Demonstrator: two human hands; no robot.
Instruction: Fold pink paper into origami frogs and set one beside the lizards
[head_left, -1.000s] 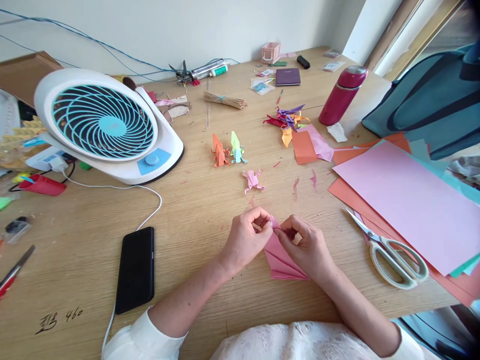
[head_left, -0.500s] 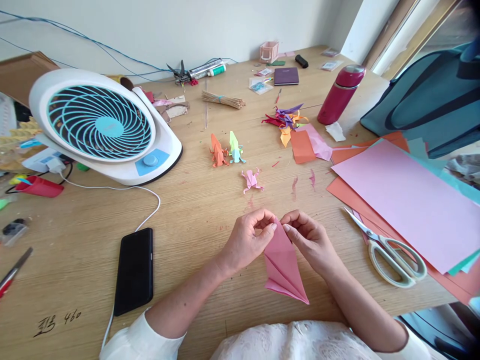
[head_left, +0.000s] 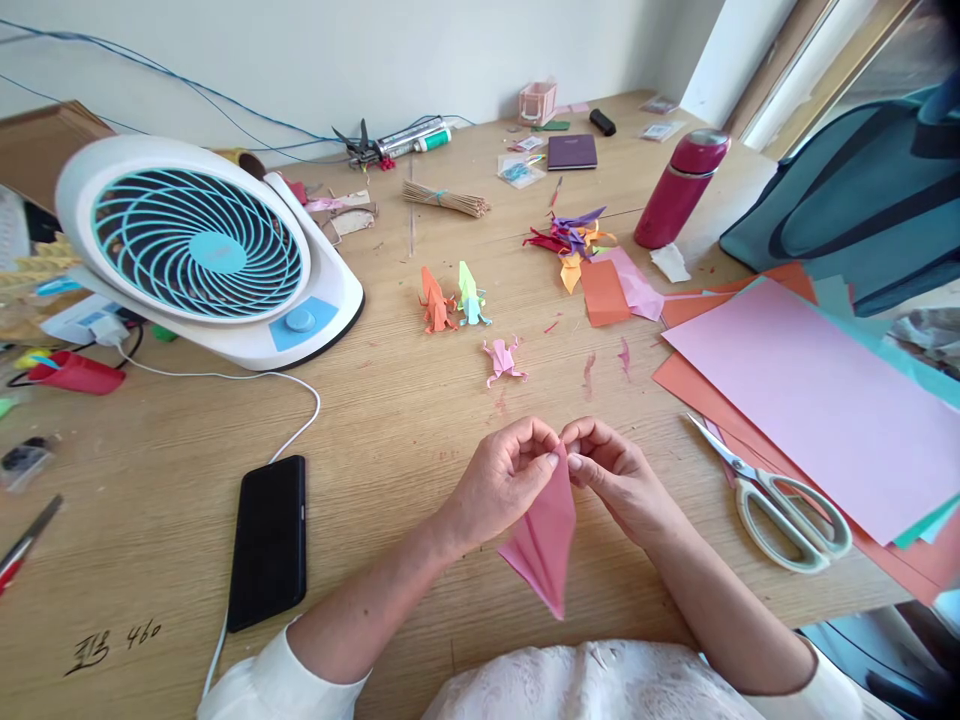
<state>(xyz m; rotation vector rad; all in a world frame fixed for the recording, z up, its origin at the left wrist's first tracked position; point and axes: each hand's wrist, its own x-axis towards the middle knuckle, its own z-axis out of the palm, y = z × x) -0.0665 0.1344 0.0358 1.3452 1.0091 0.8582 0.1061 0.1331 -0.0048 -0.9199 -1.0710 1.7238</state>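
Observation:
A pink sheet of folding paper [head_left: 546, 535] hangs from my fingertips above the table's front edge, creased lengthwise and narrowing to a point at the top. My left hand [head_left: 514, 475] pinches that tip between thumb and forefinger. My right hand [head_left: 611, 475] is closed at the same tip, its thumb and forefinger against the paper's right side. Just beyond my hands lies a small pink origami frog [head_left: 504, 361]. Behind it stand an orange origami figure [head_left: 436, 303] and a green-and-blue one [head_left: 471, 296].
Scissors [head_left: 780, 505] and stacked coloured paper [head_left: 817, 400] lie to the right, a red bottle [head_left: 681, 190] behind them. Leftward are a black phone [head_left: 268, 545], its white cable [head_left: 315, 395] and a fan [head_left: 217, 260]. More folded paper figures [head_left: 574, 238] lie farther back.
The pink paper's lower end has swung to the left and turned, so it looks narrower. Both hands stay at its tip, with my right fingers slightly closer to the left ones.

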